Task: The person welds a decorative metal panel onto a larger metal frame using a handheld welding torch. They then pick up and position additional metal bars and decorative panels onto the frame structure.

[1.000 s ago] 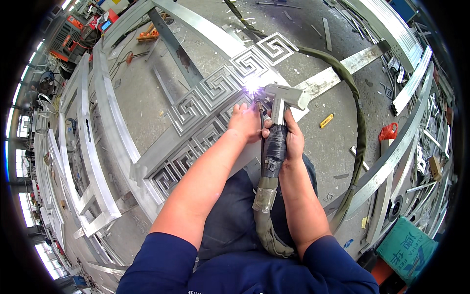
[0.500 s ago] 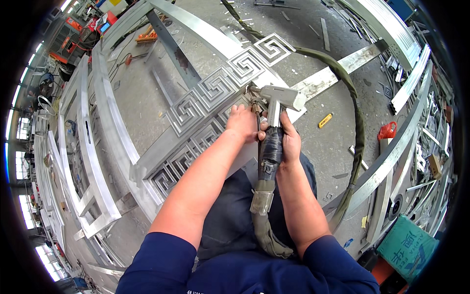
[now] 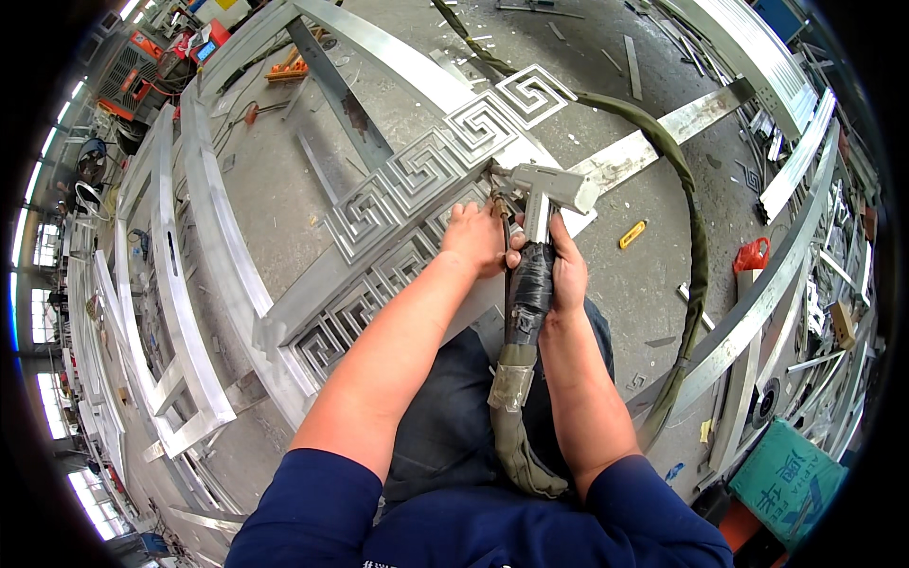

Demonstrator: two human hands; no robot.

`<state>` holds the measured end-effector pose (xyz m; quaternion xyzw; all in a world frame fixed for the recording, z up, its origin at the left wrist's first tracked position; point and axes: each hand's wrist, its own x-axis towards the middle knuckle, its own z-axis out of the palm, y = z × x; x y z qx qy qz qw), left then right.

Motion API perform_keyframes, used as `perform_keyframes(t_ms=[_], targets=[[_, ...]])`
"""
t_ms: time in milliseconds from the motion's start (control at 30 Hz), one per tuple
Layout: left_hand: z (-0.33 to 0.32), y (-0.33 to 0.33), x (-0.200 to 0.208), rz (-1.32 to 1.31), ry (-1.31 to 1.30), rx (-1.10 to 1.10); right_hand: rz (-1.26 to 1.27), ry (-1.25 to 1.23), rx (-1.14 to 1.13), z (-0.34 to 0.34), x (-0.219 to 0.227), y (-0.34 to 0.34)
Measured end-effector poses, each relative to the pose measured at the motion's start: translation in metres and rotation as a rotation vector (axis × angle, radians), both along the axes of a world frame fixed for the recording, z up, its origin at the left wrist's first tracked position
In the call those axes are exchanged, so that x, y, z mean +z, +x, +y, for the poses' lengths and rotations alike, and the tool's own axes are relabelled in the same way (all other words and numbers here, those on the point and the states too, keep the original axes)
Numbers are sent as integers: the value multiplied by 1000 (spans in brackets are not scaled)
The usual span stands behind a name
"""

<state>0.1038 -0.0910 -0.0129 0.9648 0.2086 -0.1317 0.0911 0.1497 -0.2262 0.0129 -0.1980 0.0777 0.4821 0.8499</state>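
Note:
My right hand [image 3: 568, 270] is wrapped round the black-taped grip of a handheld welding gun [image 3: 532, 289]. The gun's silver head [image 3: 554, 186] lies above the grip, and its thin nozzle end points left at the edge of a metal frame [image 3: 308, 293]. Close by that nozzle, my left hand [image 3: 473, 239] is curled against the frame's side, fingers bent; what they grip is hidden. Square-spiral fretwork pieces [image 3: 417, 175] lie in a row along the frame's top, and more fretwork [image 3: 365, 308] fills its near side.
A thick green sleeved hose [image 3: 689, 199] loops across the floor on the right. Beside it lie a yellow cutter knife [image 3: 632, 235] and a red plastic bag [image 3: 751, 254]. Long metal frames [image 3: 180, 284] stand at left, an orange machine [image 3: 133, 76] behind them. Metal offcuts [image 3: 814, 322] crowd the right.
The view has shifted very slightly. Both hands and the welding gun keep nearly the same place at the frame's edge.

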Motion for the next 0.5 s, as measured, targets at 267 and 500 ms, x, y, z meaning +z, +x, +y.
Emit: perform_keyframes(t_ms=[267,500], targets=[[0,-1,-2,-10,-3,-6,-26,-25,1,0,3,0],[-2,0,-1,14,47,-18,-27,-18,-11,1,0,1]])
